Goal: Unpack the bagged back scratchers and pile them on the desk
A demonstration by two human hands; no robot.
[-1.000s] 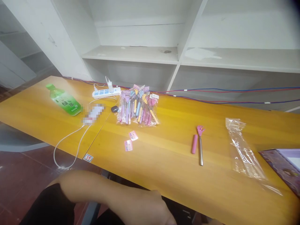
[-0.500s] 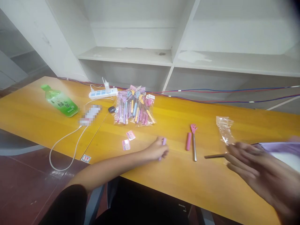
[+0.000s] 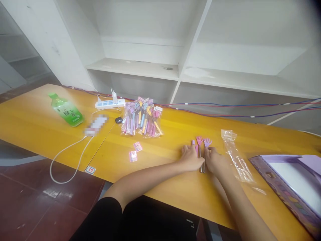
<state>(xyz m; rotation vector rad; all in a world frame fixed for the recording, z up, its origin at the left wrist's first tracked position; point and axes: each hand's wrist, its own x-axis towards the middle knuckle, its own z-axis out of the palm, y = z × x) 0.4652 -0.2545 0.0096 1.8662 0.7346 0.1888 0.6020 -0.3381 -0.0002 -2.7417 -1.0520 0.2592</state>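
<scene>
My left hand (image 3: 192, 159) is closed around a purple handle tube (image 3: 193, 142), whose top end shows above the fingers. A pink handle tube (image 3: 196, 147) lies right beside it, partly covered by the hand. Just to the right, a pink hand-shaped back scratcher (image 3: 199, 140) rests on the table, its metal rod pointing toward me. Parallel to that one lies a purple back scratcher (image 3: 207, 142), and my right hand (image 3: 214, 161) pinches its rod. The two hands almost meet over the rods.
Packaged back scratchers (image 3: 141, 118) lie behind two small pink cards (image 3: 133, 156). An opened clear wrapper (image 3: 237, 157) and a purple box (image 3: 273, 177) are on the right. A green tea bottle (image 3: 66, 110), power strip (image 3: 110, 103) and white cable (image 3: 51, 164) occupy the left.
My right hand has come left from the box side, setting the purple scratcher beside the pink one. My left hand has moved right with the purple tube, up to the pink tube.
</scene>
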